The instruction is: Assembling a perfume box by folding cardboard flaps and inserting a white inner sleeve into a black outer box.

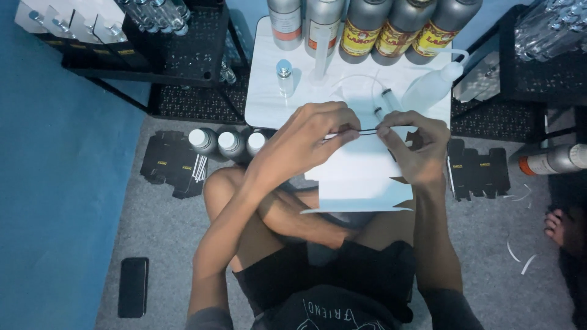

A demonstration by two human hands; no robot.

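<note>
L hand (309,137) & R hand (416,143) both pinch top edge of a flat white carton blank (361,177), held over the lap, in front of the low white table (269,101). Fingertips hide the fold; blank's upper part hard to tell from table. Both wrists bent inward, forearms angled up from knees. Syringe (385,101) just behind R hand, squeeze bottle (431,85) beyond.

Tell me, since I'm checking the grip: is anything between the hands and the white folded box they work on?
Nothing visible. The left hand and right hand both already pinch the top edge of the white carton, fingers directly on it, above the person's lap.
</note>
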